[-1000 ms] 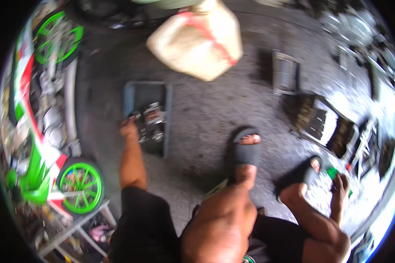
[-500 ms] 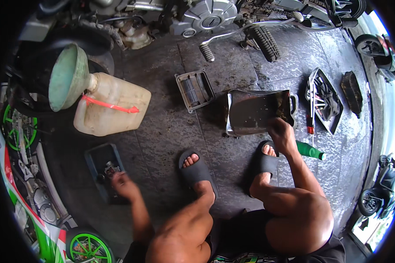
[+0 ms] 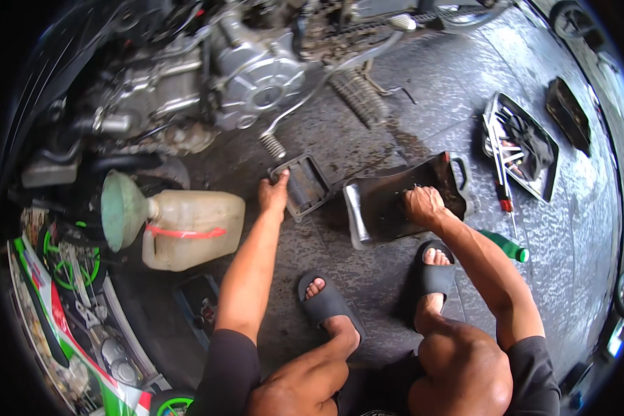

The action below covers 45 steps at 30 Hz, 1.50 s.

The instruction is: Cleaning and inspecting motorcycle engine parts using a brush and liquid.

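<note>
my left hand (image 3: 274,196) pinches the rim of the grey tray (image 3: 316,208) near the frame's centre, gripped but seemingly not yet lifted, while my right hand (image 3: 426,206) curls over the cut-open container (image 3: 378,204) right of centre, whether holding anything i cannot tell.

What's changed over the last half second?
Left hand left the tray, moved forward and right, and took hold of the case by its left edge. Right hand shifted slightly left, farther over the container. Jug, funnel and bottle look unmoved; only the view shifted.
</note>
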Motion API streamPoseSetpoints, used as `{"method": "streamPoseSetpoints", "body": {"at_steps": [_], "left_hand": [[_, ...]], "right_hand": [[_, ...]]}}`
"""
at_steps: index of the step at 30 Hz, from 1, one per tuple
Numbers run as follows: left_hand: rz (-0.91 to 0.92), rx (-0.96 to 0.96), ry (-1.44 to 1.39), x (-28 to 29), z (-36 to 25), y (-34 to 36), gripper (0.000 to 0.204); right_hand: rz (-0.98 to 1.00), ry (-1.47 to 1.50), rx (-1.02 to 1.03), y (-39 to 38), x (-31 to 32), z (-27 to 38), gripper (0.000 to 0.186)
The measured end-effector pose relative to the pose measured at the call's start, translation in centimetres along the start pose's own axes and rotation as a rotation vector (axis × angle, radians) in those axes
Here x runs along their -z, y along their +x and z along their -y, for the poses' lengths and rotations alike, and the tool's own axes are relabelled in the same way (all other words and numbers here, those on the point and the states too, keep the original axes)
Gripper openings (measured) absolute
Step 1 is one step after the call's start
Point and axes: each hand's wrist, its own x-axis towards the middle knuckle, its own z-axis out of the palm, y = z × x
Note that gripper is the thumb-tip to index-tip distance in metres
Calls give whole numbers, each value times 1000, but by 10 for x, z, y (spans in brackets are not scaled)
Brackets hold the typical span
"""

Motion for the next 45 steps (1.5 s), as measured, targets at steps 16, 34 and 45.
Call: {"method": "streamPoseSetpoints", "body": {"at_steps": [16, 34, 45], "left_hand": [[-169, -688, 56, 72, -110, -138, 23], [579, -594, 445, -88, -147, -165, 40], [330, -367, 165, -120, -118, -170, 50]], "right_hand": [[-304, 555, -631, -46, 39, -20, 25], [-673, 656, -452, -57, 29, -20, 20], [-482, 1227, -286, -75, 40, -20, 28]]}}
